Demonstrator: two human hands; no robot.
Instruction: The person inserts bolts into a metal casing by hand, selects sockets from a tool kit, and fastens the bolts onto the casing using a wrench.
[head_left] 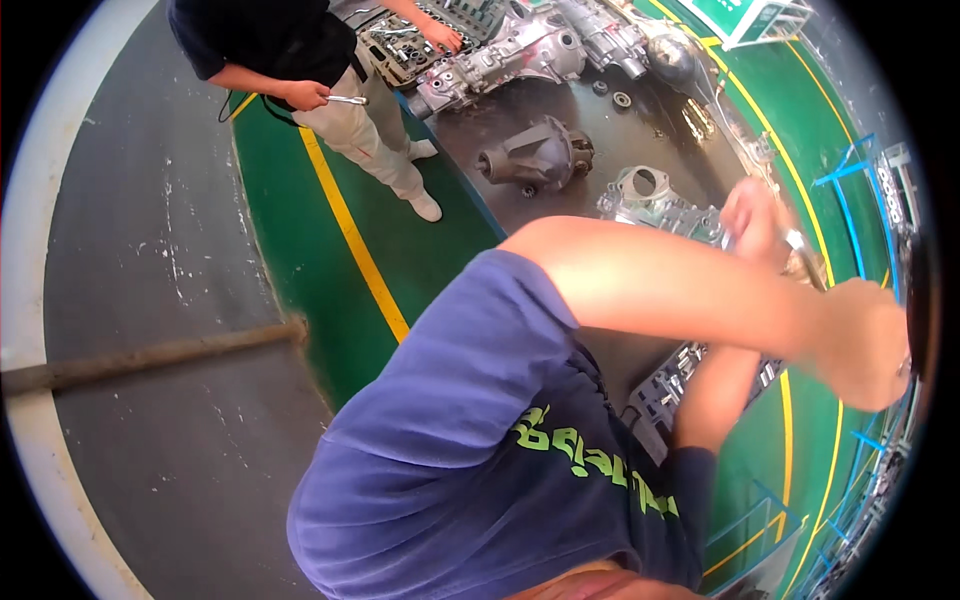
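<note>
My left arm reaches across my blue shirt to the far right, where my left hand (862,345) is curled into a fist; what it holds is hidden. Above it, my right hand (755,212) grips a shiny metal tool (803,253) over a grey aluminium housing (650,200) on the dark mat. A tray of sockets (688,372) shows just below my left arm.
A dark cast housing (540,155) lies further back, and a silver gearbox (520,50) beyond it. Another person (300,50) stands at top holding a ratchet (347,100), one hand in a tool tray (400,55). A long bar (150,355) lies on the grey floor. Blue racks (860,170) line the right.
</note>
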